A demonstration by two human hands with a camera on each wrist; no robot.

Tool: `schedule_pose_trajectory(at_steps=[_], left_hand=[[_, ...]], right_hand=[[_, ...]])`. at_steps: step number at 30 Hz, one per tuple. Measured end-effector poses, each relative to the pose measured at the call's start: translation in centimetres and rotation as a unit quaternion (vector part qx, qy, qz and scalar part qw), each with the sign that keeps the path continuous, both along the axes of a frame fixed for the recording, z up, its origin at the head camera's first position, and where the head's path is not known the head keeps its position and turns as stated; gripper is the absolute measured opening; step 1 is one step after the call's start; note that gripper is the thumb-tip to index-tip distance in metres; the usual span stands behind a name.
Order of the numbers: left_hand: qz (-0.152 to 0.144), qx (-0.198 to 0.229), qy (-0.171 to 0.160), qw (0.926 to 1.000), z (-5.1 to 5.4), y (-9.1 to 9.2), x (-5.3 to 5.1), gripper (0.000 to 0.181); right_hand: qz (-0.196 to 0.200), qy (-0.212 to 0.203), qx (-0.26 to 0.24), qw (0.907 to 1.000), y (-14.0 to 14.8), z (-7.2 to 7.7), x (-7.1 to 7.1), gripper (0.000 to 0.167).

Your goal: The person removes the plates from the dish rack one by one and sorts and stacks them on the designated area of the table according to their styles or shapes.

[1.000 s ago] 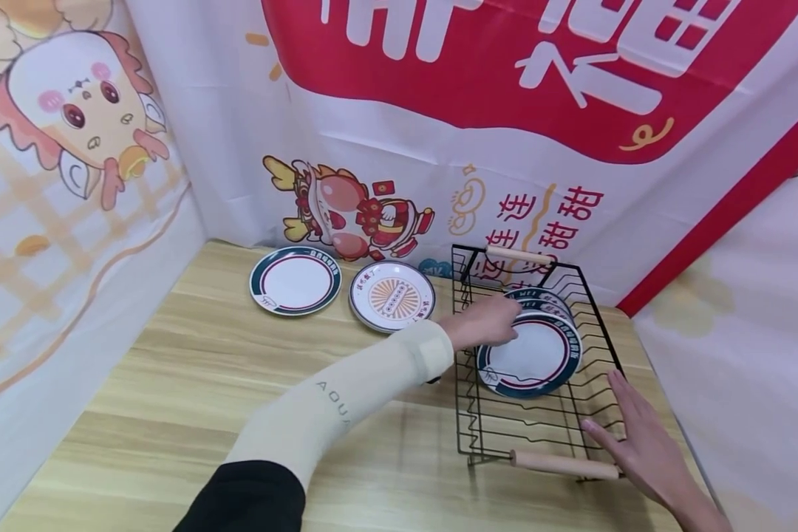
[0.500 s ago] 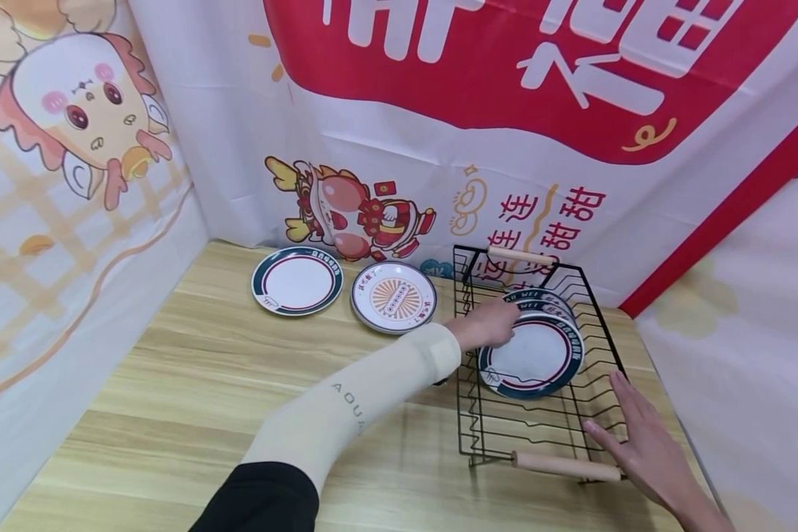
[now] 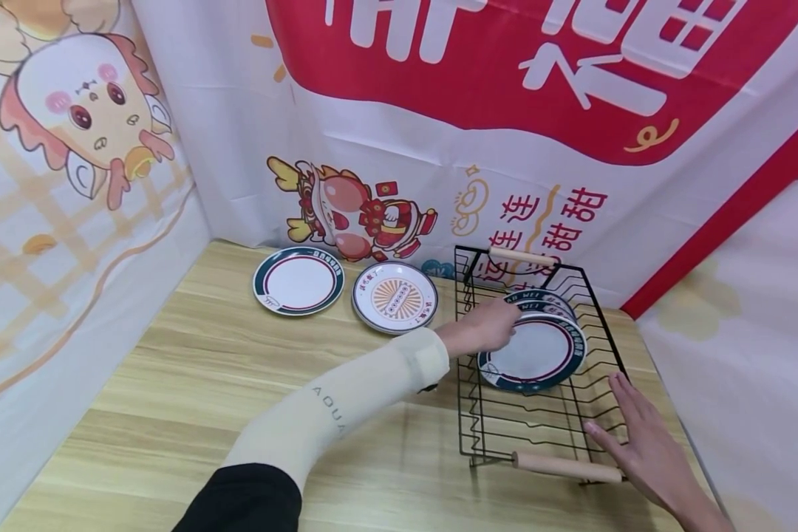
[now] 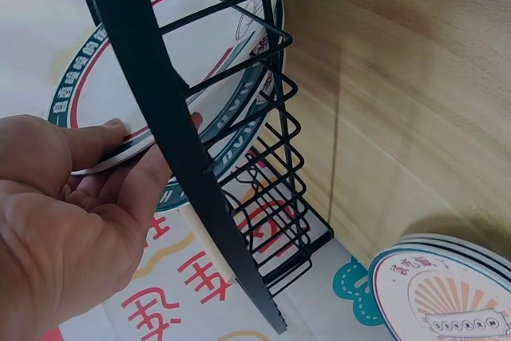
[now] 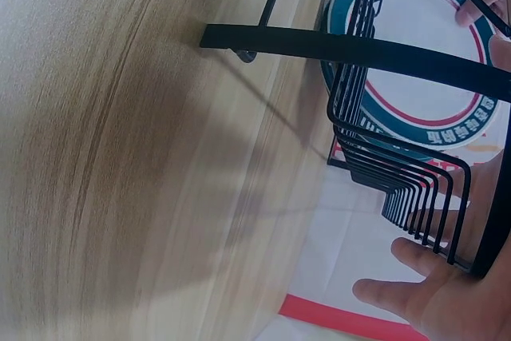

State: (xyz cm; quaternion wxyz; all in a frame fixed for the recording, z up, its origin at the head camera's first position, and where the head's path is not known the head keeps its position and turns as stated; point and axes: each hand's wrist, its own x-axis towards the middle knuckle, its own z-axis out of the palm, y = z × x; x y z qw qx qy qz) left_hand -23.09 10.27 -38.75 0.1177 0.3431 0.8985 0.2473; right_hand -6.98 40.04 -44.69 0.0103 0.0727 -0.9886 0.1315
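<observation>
The left hand point(image 3: 484, 326) pinches the rim of the front green-rimmed plate point(image 3: 535, 353), which leans inside the black wire rack point(image 3: 532, 423). In the left wrist view, the thumb of that hand point(image 4: 76, 213) lies on the face of the plate point(image 4: 180, 33), with the fingers curled behind its edge. More green-rimmed plates point(image 3: 539, 295) stand in the rack just behind it. The right hand point(image 3: 655, 447) rests at the rack's near right corner with its fingers spread. The right wrist view has this hand point(image 5: 447, 277) against the rack's wires, holding no plate.
Left of the rack, a sunburst-patterned plate stack point(image 3: 395, 297) lies on the wooden table point(image 3: 193, 399), beside a green-rimmed plate point(image 3: 298, 281). The rack has wooden handles point(image 3: 565, 467) at its near and far ends. Printed cloth hangs behind and along the sides.
The front plate has tilted slightly, its lower edge a little higher, while the left hand keeps hold of it. The right hand stays at the rack corner.
</observation>
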Motion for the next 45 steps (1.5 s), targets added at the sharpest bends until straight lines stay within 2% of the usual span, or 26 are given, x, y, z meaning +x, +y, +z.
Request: schedule_pose_trajectory(at_steps=[4,9,16,18,21,24,31,36,39,45], left_hand=[[0.003,0.017,0.021,0.9996,0.1,-0.5,0.1,0.018],[0.003,0.017,0.053,0.9984,0.5,-1.0,0.4,0.017],[0.009,0.060,0.068,0.9958,1.5,-2.6,1.0,0.019],[0.011,0.082,0.061,0.9947,2.0,-3.3,1.1,0.018],[0.020,0.118,0.029,0.9924,2.8,-4.8,1.3,0.016],[0.039,0.140,0.015,0.9893,3.6,-6.3,1.6,0.012],[0.066,0.177,0.039,0.9812,5.9,-10.1,2.0,0.019],[0.101,0.204,0.034,0.9732,7.1,-13.3,2.0,0.024],[0.134,0.218,0.019,0.9665,7.7,-15.6,2.1,0.023],[0.196,0.188,0.051,0.9610,7.8,-20.4,2.1,0.016]], right_hand=[[0.006,0.009,0.000,0.9999,0.1,0.0,0.0,0.093],[0.010,0.019,0.003,0.9998,0.2,0.0,0.0,0.092],[0.011,0.015,0.013,0.9997,0.0,-0.1,0.0,0.089],[0.011,0.018,0.014,0.9997,-0.1,-0.1,0.0,0.088],[0.012,0.021,0.017,0.9996,-0.2,-0.1,0.0,0.089],[0.012,0.020,0.019,0.9995,-0.1,-0.1,0.1,0.089],[0.002,0.002,0.030,0.9996,-0.2,0.2,-0.1,0.090],[0.006,0.001,0.030,0.9995,-0.2,0.2,0.0,0.090],[0.009,0.007,0.029,0.9995,-0.2,0.2,0.1,0.090],[0.005,-0.005,0.031,0.9995,-0.4,0.1,0.1,0.090]])
